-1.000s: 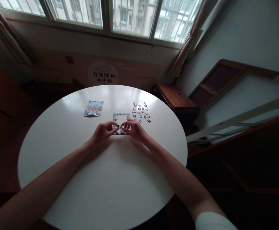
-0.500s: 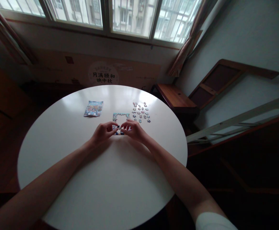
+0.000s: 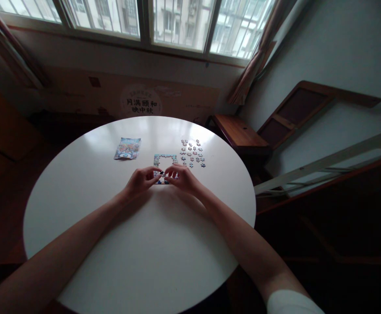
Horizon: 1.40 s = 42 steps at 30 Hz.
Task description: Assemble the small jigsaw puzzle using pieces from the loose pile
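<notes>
A partly assembled jigsaw puzzle [image 3: 165, 155] lies on the white round table, its border joined around a bare middle. Over its lower half, my left hand [image 3: 141, 180] pinches a small dark-and-pale puzzle piece [image 3: 162, 174] between thumb and fingertips. From the other side my right hand [image 3: 183, 177] closes its thumb and fingers on the same piece. Both hands cover parts of the puzzle's lower and side edges. Just past my right hand, several loose puzzle pieces [image 3: 195, 148] are spread out in rough rows.
A colourful printed packet [image 3: 128, 148] lies on the table [image 3: 164, 253] to the left of the puzzle. Beyond the table's right edge stands a wooden bench [image 3: 239, 131]. A large cardboard panel [image 3: 184, 98] leans below the window.
The piece between my fingertips has turned slightly. Both hands stay in nearly the same place, and everything else on the table is unmoved.
</notes>
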Each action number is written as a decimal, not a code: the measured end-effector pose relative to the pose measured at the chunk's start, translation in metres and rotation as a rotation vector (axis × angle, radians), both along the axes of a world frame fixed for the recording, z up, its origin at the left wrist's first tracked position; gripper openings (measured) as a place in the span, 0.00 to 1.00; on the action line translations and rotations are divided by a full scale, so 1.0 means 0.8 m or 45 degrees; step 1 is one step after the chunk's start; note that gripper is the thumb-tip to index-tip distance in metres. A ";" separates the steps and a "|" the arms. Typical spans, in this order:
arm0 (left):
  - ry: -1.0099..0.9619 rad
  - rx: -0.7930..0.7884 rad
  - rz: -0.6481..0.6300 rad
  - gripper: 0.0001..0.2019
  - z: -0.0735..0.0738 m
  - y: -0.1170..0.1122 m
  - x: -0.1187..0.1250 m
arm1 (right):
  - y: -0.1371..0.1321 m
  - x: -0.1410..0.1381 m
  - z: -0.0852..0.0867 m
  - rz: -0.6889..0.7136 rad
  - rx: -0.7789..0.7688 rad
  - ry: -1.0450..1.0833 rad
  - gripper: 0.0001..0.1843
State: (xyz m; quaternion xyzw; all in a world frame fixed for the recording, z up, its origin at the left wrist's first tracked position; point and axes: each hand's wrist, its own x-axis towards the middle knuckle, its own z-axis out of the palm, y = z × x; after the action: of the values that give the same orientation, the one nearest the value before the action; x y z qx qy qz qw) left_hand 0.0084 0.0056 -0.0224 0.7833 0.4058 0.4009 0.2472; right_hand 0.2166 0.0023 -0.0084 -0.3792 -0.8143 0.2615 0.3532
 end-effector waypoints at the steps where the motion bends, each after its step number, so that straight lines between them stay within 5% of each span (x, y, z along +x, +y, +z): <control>1: -0.002 0.003 0.000 0.12 -0.001 0.000 0.000 | 0.000 0.000 0.000 -0.001 0.007 0.002 0.07; 42: 0.153 0.056 0.138 0.11 -0.003 0.000 0.001 | 0.000 0.002 0.018 -0.035 0.160 -0.299 0.09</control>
State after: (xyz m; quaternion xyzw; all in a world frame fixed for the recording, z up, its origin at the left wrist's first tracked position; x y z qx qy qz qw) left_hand 0.0094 0.0057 -0.0249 0.7880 0.4528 0.3748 0.1831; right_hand 0.2178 0.0027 0.0057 -0.3956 -0.8595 0.1589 0.2819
